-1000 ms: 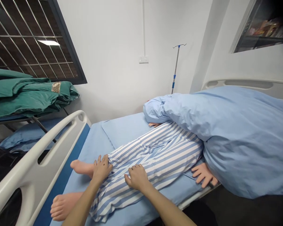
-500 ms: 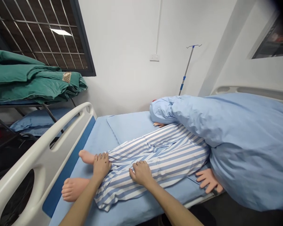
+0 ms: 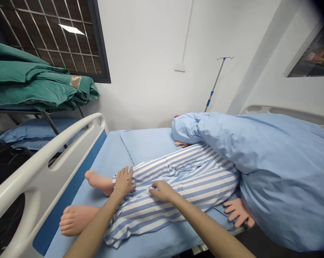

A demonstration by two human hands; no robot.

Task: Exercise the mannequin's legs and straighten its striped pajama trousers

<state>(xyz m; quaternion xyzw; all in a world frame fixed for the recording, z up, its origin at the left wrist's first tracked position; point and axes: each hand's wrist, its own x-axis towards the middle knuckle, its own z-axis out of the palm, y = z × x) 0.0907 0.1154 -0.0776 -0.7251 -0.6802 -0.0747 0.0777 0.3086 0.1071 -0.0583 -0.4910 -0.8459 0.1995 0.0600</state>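
Note:
A manikin in blue-and-white striped trousers (image 3: 205,182) lies on the bed, its bare feet (image 3: 73,219) toward the footboard. My left hand (image 3: 124,182) lies flat on the far trouser leg just above the ankle, fingers slightly spread. Over the middle of the trousers, at about shin height, is my right hand (image 3: 163,191), its thumb and forefinger bent and apart. Its other fingers are mostly hidden, and contact with the cloth is unclear. The manikin's hand (image 3: 238,211) rests on the near bed edge. A light blue quilt (image 3: 280,161) covers its upper body.
At the left stands the white footboard (image 3: 40,154) with its blue panel. A rack beyond it bears folded green cloth (image 3: 40,84), with blue bedding (image 3: 40,132) below. An IV pole (image 3: 214,84) rises behind the bed. The light blue sheet (image 3: 145,143) shows beyond the legs.
My left hand has shifted right and slightly up along the far trouser leg; more of the ankle shows. My right hand has turned and its fingers are more bent. The view has shifted slightly.

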